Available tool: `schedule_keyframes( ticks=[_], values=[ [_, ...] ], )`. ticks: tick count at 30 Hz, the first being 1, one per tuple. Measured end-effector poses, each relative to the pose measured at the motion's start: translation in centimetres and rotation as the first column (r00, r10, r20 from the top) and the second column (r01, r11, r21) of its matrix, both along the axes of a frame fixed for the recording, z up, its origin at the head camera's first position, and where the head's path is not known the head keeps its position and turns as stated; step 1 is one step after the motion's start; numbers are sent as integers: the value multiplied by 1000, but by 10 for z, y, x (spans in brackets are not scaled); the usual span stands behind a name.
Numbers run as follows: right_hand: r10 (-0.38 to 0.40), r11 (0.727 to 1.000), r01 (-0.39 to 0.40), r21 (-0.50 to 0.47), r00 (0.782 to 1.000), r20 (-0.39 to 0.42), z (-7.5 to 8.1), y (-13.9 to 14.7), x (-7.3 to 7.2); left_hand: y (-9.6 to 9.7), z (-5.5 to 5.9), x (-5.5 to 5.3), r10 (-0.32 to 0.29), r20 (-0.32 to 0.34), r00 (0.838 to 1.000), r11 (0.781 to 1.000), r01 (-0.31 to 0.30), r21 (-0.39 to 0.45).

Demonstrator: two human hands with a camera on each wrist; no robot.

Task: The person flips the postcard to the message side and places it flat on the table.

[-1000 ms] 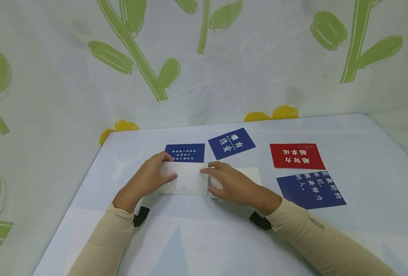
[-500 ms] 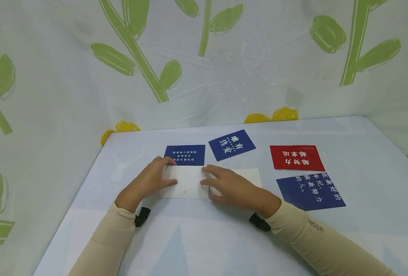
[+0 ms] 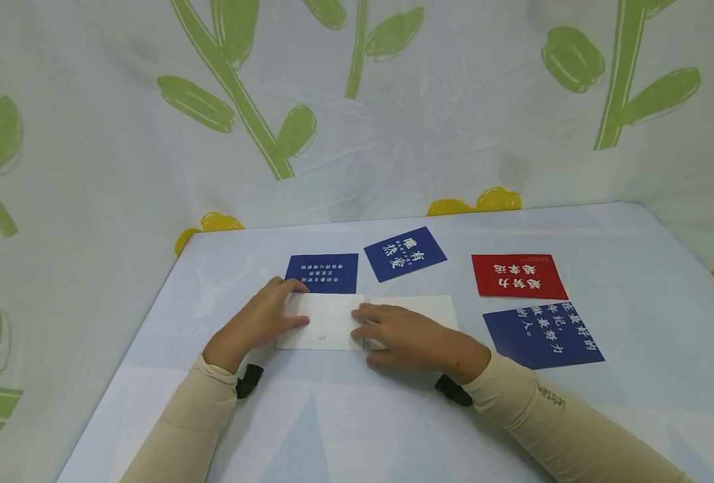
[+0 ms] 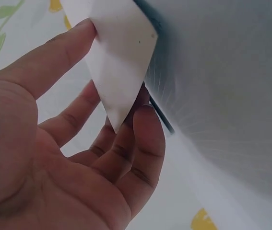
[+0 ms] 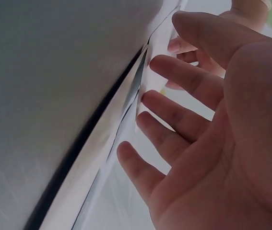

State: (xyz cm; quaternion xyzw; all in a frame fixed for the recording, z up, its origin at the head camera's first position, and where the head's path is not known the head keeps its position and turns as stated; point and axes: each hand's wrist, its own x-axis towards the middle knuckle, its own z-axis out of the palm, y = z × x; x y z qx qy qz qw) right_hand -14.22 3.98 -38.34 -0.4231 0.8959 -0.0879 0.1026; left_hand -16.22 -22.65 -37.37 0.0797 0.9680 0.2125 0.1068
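My left hand grips the left edge of a white card with a tiny printed mark. In the left wrist view, the thumb lies along one edge of this card and the other fingers curl behind its corner. A second white card lies to its right, a narrow gap between the two. Over that second card my right hand reaches across, its fingertips at the first card's right edge. The right wrist view shows these fingers spread and loosely extended beside the card edges. Part of the second card is hidden under the hand.
Beyond the white cards lie a blue card with white characters and a tilted blue card. On the right are a red card and a larger blue card. A leaf-patterned curtain rises behind the table.
The left white card has moved slightly toward me, uncovering more of the blue card behind it. My right fingers have shifted down with it and now lie flatter over its right edge.
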Motion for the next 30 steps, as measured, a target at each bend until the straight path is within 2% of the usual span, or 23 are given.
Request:
schedule_keyframes(
  ticks=[11,16,30],
  values=[
    [5,1000,-5,-4,1000,17,-4,1,3,-1,-7,-1,2,35,999,999,-1,-37],
    [12,1000,-12,-3,1000,10,-3,0,3,-1,-6,1,-5,28,1000,999,6,-42],
    [-7,1000,7,12,999,52,-2,-1,2,0,-4,1,0,50,999,999,3,-53]
  ],
)
